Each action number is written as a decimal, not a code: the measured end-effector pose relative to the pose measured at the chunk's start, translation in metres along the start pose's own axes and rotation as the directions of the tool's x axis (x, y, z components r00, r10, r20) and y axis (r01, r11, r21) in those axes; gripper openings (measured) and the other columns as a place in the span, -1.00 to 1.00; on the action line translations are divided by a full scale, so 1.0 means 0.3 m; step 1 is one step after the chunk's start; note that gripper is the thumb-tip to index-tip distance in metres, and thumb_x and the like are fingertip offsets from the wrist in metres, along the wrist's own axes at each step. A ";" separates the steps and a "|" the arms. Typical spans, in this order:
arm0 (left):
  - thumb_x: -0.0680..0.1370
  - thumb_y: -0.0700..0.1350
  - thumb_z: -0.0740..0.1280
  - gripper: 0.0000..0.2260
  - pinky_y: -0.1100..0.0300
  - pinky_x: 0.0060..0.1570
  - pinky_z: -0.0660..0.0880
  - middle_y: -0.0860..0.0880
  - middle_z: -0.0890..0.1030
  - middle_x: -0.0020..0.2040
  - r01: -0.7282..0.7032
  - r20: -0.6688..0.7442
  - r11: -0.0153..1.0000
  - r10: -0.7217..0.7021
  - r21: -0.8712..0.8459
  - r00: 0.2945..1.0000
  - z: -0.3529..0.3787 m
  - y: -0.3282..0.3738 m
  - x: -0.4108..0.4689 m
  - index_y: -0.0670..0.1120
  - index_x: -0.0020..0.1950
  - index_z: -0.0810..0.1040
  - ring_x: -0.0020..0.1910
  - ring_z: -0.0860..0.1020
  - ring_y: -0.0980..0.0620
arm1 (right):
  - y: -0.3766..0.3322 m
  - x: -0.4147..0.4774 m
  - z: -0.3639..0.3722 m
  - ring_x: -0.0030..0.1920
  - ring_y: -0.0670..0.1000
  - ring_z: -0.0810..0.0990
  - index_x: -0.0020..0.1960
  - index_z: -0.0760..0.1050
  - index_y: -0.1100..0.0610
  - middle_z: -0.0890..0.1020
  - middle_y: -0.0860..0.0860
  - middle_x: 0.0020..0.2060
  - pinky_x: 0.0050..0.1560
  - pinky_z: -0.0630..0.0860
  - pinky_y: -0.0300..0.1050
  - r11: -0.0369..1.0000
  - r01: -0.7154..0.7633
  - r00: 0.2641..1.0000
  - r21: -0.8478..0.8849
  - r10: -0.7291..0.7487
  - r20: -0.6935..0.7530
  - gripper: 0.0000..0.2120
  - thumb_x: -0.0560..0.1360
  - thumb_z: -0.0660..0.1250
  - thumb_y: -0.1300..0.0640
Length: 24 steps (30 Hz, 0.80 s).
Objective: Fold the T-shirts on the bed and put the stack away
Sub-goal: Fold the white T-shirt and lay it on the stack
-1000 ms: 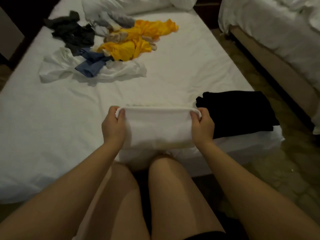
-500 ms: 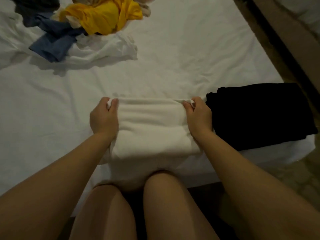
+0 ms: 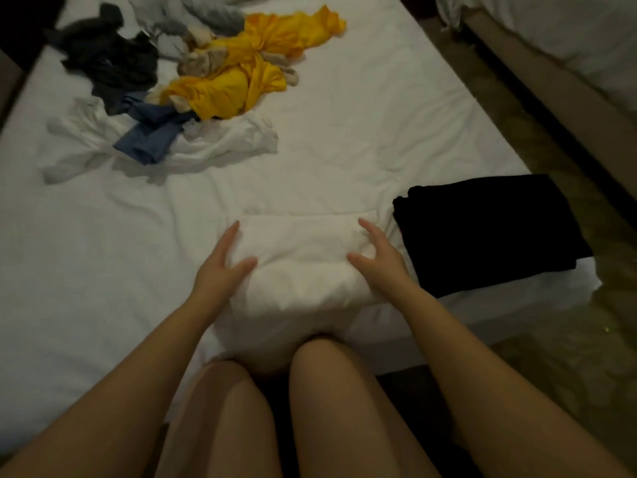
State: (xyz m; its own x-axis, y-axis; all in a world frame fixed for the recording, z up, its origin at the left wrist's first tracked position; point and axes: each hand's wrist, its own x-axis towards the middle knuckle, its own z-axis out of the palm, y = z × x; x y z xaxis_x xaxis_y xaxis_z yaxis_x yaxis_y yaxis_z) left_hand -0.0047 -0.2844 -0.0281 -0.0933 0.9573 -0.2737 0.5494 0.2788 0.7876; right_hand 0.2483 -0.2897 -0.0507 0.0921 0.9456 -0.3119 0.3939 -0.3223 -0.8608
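A folded white T-shirt (image 3: 303,260) lies at the near edge of the bed (image 3: 362,132), just above my knees. My left hand (image 3: 222,262) rests on its left side with straight fingers spread. On the shirt's right side, my right hand (image 3: 374,257) hovers or touches with fingers spread and slightly bent. Neither hand grips the cloth. A folded black T-shirt (image 3: 489,232) lies to the right, at the bed's corner. Farther back left sits a loose pile: a yellow shirt (image 3: 241,77), a blue one (image 3: 151,136), a white one (image 3: 213,146) and a dark grey one (image 3: 110,63).
A second bed (image 3: 568,46) with white bedding stands at the right, across a strip of patterned floor (image 3: 568,322). Pale grey clothes (image 3: 193,15) lie at the back of the pile. My bare knees press against the bed's near edge.
Both hands pinched the shirt's far corners and laid the fold down; now they have let go and spread open over the folded shirt. The camera tilted down, then back up.
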 end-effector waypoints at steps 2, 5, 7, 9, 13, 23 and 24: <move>0.55 -0.13 0.31 -0.58 0.22 0.23 0.24 -0.02 0.35 0.42 0.007 0.047 0.997 -0.003 -0.080 0.999 -0.013 0.039 -0.038 0.11 0.38 0.38 0.38 0.31 -0.04 | -0.020 -0.021 -0.036 0.35 0.00 0.37 0.41 0.32 -0.05 0.41 0.01 0.35 0.25 0.26 -0.32 0.995 0.040 0.998 0.089 -0.044 0.038 -0.48 0.51 0.30 0.24; 0.55 -0.14 0.30 -0.64 0.19 0.23 0.27 -0.05 0.37 0.41 0.000 0.040 0.988 0.006 -0.157 0.999 -0.007 0.127 -0.088 0.05 0.35 0.44 0.29 0.34 0.01 | -0.051 -0.059 -0.125 0.29 -0.03 0.41 0.41 0.35 0.00 0.42 0.02 0.31 0.26 0.34 -0.23 0.976 0.067 0.997 0.209 -0.072 0.012 -0.49 0.51 0.29 0.29; 0.54 -0.14 0.31 -0.60 0.20 0.23 0.27 -0.04 0.36 0.41 -0.045 0.024 0.976 0.051 -0.213 0.998 0.022 0.207 -0.114 0.04 0.38 0.41 0.28 0.34 0.04 | -0.068 -0.085 -0.218 0.22 -0.07 0.40 0.42 0.33 0.01 0.40 -0.04 0.25 0.16 0.33 -0.31 0.973 0.100 0.995 0.209 -0.099 -0.016 -0.49 0.52 0.28 0.29; 0.52 -0.15 0.34 -0.54 0.23 0.19 0.29 -0.01 0.34 0.41 -0.086 0.043 0.963 0.101 -0.257 0.994 0.082 0.291 -0.135 0.04 0.41 0.36 0.23 0.33 0.10 | -0.067 -0.099 -0.335 0.20 -0.10 0.37 0.43 0.31 0.00 0.38 -0.06 0.22 0.10 0.30 -0.36 0.976 0.123 0.992 0.178 -0.116 -0.051 -0.49 0.53 0.27 0.29; 0.49 -0.16 0.37 -0.39 0.22 0.25 0.26 0.06 0.27 0.43 -0.147 0.181 0.944 0.207 -0.296 0.961 0.276 0.426 -0.154 0.09 0.48 0.22 0.27 0.28 0.13 | -0.031 -0.098 -0.596 0.27 -0.13 0.33 0.44 0.30 0.02 0.37 -0.07 0.28 0.05 0.27 -0.47 0.985 0.116 0.988 0.130 -0.100 -0.120 -0.48 0.53 0.25 0.32; 0.37 -0.05 0.47 -0.19 0.21 0.27 0.23 0.03 0.15 0.49 -0.122 0.352 0.952 0.221 -0.282 0.909 0.687 0.581 -0.009 0.09 0.51 0.11 0.30 0.23 0.12 | 0.152 0.016 -0.942 0.45 0.05 0.18 0.46 0.25 -0.02 0.18 0.06 0.49 0.28 0.17 -0.26 0.998 -0.028 0.983 0.061 0.039 -0.180 -0.47 0.55 0.22 0.31; 0.34 -0.04 0.47 -0.17 0.21 0.27 0.23 0.03 0.15 0.49 -0.114 0.355 0.955 0.210 -0.272 0.911 0.704 0.579 0.007 0.09 0.51 0.11 0.33 0.24 0.10 | 0.161 0.035 -0.954 0.46 0.07 0.17 0.46 0.24 -0.04 0.17 0.06 0.49 0.34 0.15 -0.19 0.997 -0.047 0.984 0.062 0.057 -0.169 -0.46 0.55 0.22 0.30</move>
State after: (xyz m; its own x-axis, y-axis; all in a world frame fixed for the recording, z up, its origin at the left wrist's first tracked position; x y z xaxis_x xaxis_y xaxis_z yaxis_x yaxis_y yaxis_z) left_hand 0.2659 -0.2503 -0.0084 0.3247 0.9034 -0.2800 0.3095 0.1782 0.9341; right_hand 0.5299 -0.2828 0.0195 0.2672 0.9196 -0.2879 0.3314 -0.3683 -0.8686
